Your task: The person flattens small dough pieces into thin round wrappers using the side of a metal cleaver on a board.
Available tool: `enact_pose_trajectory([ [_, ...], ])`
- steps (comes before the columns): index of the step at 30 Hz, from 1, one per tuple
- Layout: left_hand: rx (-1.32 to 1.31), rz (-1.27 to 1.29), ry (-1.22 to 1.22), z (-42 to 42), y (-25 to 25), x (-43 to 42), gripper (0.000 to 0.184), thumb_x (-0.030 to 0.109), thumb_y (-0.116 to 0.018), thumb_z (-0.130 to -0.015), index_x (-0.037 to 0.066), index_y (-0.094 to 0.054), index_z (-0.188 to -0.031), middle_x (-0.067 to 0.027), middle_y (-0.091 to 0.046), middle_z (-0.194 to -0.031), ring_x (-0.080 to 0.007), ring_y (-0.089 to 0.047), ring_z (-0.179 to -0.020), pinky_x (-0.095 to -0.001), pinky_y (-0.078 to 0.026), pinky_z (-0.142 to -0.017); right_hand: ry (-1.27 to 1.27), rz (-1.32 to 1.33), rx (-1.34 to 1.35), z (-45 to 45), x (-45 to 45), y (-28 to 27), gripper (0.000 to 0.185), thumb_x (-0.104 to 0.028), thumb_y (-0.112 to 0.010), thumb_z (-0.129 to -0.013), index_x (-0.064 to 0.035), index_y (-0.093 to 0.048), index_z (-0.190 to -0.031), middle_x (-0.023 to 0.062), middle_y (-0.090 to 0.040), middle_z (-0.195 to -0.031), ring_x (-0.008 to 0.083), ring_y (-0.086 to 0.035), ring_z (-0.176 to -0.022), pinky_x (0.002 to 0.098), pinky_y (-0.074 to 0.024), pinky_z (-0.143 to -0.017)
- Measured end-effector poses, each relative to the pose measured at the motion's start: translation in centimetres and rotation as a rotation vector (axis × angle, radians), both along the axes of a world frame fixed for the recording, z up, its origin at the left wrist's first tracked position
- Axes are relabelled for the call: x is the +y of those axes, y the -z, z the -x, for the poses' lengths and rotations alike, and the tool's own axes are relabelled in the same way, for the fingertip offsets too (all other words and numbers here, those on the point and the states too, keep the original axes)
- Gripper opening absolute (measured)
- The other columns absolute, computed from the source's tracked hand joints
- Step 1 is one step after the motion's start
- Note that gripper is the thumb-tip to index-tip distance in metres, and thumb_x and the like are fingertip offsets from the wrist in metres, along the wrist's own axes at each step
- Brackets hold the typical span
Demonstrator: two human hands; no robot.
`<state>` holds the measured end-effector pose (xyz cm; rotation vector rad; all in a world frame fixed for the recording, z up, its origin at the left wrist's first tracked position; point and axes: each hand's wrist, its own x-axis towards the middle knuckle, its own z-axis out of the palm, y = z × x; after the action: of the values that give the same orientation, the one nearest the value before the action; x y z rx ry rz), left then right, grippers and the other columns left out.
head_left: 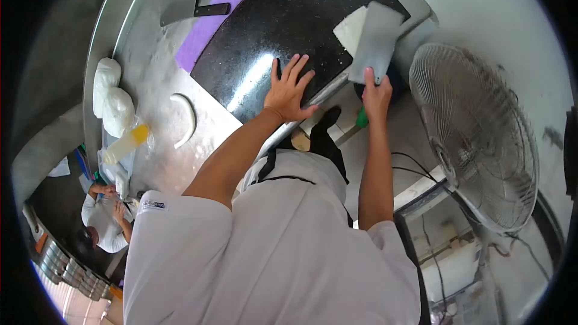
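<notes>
My left hand [289, 91] rests palm-down on the glossy black board [271, 30], near its edge, with its fingers spread and nothing in it. To the right, my right hand [377, 97] is closed on the lower end of a broad rectangular metal blade [378, 39]. A handle on this blade cannot be made out. The blade overlaps a white piece [350, 31] at the board's right edge; I cannot tell whether it is cloth or food. Small pale specks dot the board.
A black-handled cleaver [211, 9] lies across a purple cloth [201, 37] on the metal table. Nearby are a curved white strip [185, 120], white bags [114, 105] and a yellow-capped bottle [125, 144]. A large fan [475, 138] stands close on the right. Another person [105, 222] sits lower left.
</notes>
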<state>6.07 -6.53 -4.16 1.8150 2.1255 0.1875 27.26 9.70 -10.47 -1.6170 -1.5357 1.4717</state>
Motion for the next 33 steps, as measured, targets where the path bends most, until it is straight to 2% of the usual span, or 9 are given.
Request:
enact_pose_trajectory([
  [3, -0.018, 0.084, 0.045, 0.3, -0.2, 0.0, 0.082, 0.057, -0.072, -0.073, 0.011, -0.059, -0.139, -0.0162, -0.023, -0.168, -0.0337, -0.017, -0.157, -0.0694, -0.008, -0.122, -0.013, 0.140, -0.201, 1.9, 3.4, -0.9, 0.058, -0.047, -0.067, -0.098, 0.0100, -0.066, -0.105, 0.0328, -0.069, -0.106, 0.0453, -0.066, -0.100, 0.0477, -0.0490, -0.090],
  [6, -0.072, 0.062, 0.043, 0.3, 0.1, -0.6, 0.079, 0.054, -0.072, -0.068, 0.010, -0.061, -0.133, -0.0178, -0.028, -0.165, -0.0359, -0.021, -0.155, -0.0682, -0.010, -0.122, -0.087, 0.088, -0.218, 3.3, 5.4, -5.7, 0.053, -0.046, -0.069, -0.098, 0.0076, -0.065, -0.103, 0.0154, -0.067, -0.077, 0.0257, -0.063, -0.063, 0.0403, -0.0495, -0.062],
  [10, -0.156, -0.091, 0.013, 0.6, 0.8, -0.5, 0.077, 0.050, -0.072, -0.063, 0.009, -0.062, -0.127, -0.0191, -0.031, -0.163, -0.0376, -0.025, -0.153, -0.0667, -0.012, -0.122, 0.085, 0.063, -0.055, 3.2, 3.1, -5.2, 0.042, -0.039, -0.073, -0.098, 0.0019, -0.064, -0.106, 0.0054, -0.061, -0.070, 0.0132, -0.053, -0.051, 0.0323, -0.0420, -0.047],
  [16, -0.290, -0.197, -0.056, 0.9, 0.6, -0.4, 0.069, 0.039, -0.073, -0.059, 0.007, -0.061, -0.120, -0.0201, -0.036, -0.160, -0.0391, -0.031, -0.151, -0.0634, -0.017, -0.122, 0.088, 0.061, -0.119, 3.2, 1.8, -7.4, 0.049, -0.042, -0.072, -0.098, 0.0056, -0.064, -0.104, 0.0092, -0.064, -0.074, 0.0163, -0.056, -0.053, 0.0352, -0.0446, -0.050],
  [20, -0.328, -0.248, -0.054, 0.8, 0.4, -0.9, 0.067, 0.033, -0.073, -0.058, 0.007, -0.061, -0.119, -0.0198, -0.037, -0.159, -0.0393, -0.032, -0.150, -0.0618, -0.018, -0.122, -0.029, -0.071, -0.339, 1.0, 0.1, 0.7, 0.050, -0.045, -0.072, -0.097, 0.0040, -0.066, -0.099, 0.0075, -0.063, -0.073, 0.0148, -0.054, -0.053, 0.0334, -0.0444, -0.052],
  [26, -0.306, -0.390, 0.019, 1.3, 0.4, -0.6, 0.065, 0.029, -0.073, -0.062, 0.008, -0.058, -0.121, -0.0174, -0.037, -0.159, -0.0381, -0.034, -0.148, -0.0618, -0.022, -0.120, 0.102, -0.026, -0.229, 2.0, -6.7, -9.6, 0.049, -0.047, -0.072, -0.097, 0.0008, -0.064, -0.087, 0.0061, -0.059, -0.064, 0.0147, -0.053, -0.052, 0.0324, -0.0426, -0.051],
  [28, -0.357, -0.493, -0.033, 1.9, 1.3, -0.2, 0.063, 0.027, -0.075, -0.063, 0.009, -0.058, -0.121, -0.0187, -0.038, -0.158, -0.0388, -0.034, -0.148, -0.0589, -0.027, -0.118, 0.132, -0.073, -0.275, -0.1, -11.5, -10.5, 0.048, -0.046, -0.072, -0.097, -0.0007, -0.062, -0.084, 0.0050, -0.058, -0.063, 0.0141, -0.053, -0.052, 0.0321, -0.0418, -0.050],
  [31, -0.711, -0.939, -0.677, 3.6, 2.7, 2.7, 0.055, 0.012, -0.070, -0.082, 0.004, -0.049, -0.132, -0.0231, -0.041, -0.145, -0.0378, -0.044, -0.134, -0.0451, -0.044, -0.099, 0.198, -0.073, -0.313, -2.1, -19.4, -11.9, 0.050, -0.046, -0.073, -0.096, -0.0024, -0.058, -0.078, 0.0055, -0.057, -0.060, 0.0151, -0.055, -0.054, 0.0341, -0.0417, -0.053],
  [33, -0.837, -0.911, -0.736, 3.6, 2.2, 3.4, 0.062, 0.029, -0.073, -0.086, 0.001, -0.045, -0.135, -0.0321, -0.029, -0.156, -0.0498, -0.033, -0.143, -0.0552, -0.030, -0.115, 0.242, -0.051, -0.300, -5.2, -24.8, -9.4, 0.051, -0.047, -0.074, -0.096, -0.0016, -0.058, -0.078, 0.0066, -0.058, -0.061, 0.0164, -0.056, -0.055, 0.0348, -0.0423, -0.054],
])
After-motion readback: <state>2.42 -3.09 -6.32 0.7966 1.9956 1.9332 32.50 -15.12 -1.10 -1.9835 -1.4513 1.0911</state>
